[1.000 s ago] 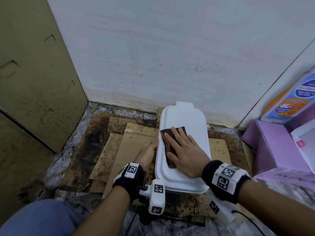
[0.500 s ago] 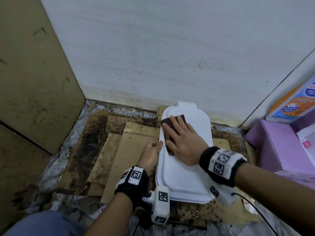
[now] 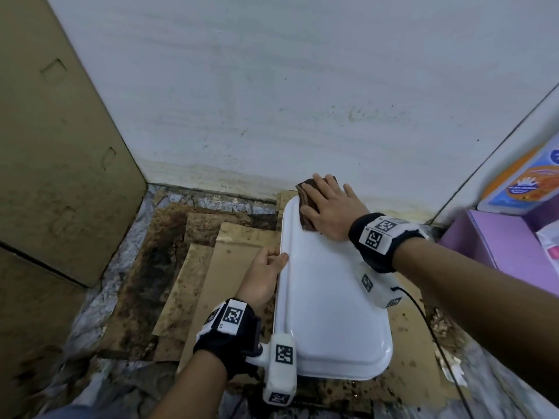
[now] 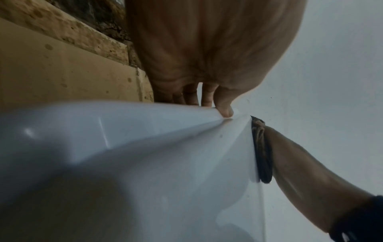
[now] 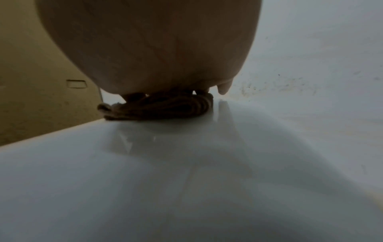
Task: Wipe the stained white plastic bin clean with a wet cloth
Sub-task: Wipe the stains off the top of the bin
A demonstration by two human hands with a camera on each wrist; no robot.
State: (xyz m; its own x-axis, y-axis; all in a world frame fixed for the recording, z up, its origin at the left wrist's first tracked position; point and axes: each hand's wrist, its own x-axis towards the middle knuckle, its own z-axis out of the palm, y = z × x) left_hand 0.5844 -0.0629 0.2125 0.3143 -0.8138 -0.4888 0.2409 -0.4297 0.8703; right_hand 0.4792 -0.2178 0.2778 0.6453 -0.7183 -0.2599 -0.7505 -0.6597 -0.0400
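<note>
On one white bin [image 3: 326,300], right hand [image 3: 332,213] flat on one cloth [image 3: 307,207], left hand [image 3: 263,276] gripping rim

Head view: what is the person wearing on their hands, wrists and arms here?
Both hands are bare and both forearms uncovered, with no sleeves visible. Each wrist carries a black band with white panels printed with square black-and-white coded markers; the right one matches. A white camera housing bearing similar markers hangs from each band. A thin black cable trails from the right unit.
</note>
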